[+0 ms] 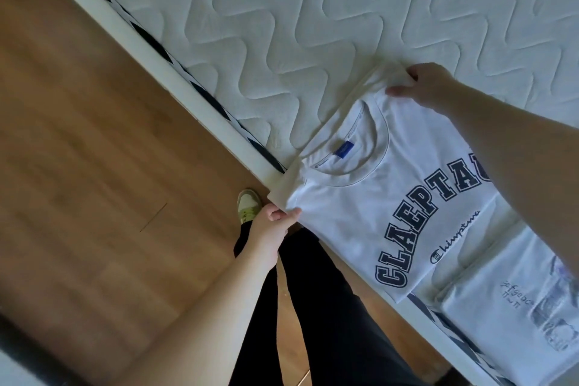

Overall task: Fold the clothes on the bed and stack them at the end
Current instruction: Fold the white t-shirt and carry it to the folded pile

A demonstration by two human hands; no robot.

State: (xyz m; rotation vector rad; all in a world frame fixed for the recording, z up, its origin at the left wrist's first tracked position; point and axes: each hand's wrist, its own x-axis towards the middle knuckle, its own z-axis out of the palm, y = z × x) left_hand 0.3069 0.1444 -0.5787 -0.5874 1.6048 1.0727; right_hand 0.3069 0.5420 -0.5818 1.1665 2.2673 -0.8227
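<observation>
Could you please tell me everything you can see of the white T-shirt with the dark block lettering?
The white T-shirt looks like soft cotton, with a ribbed round collar, a blue neck label and arched navy block letters over a small script logo. It lies face up, sides folded under, at the mattress edge. The left hand pinches one shoulder corner, the right hand the other. Its lower end overlaps another folded white garment.

Soft, even daylight, moderately bright, with sheen streaks on the brown wooden floor, faint shadows in the white quilted mattress, dark lower-left corner, wide-angle tilt, and slight softness across the frame.
</observation>
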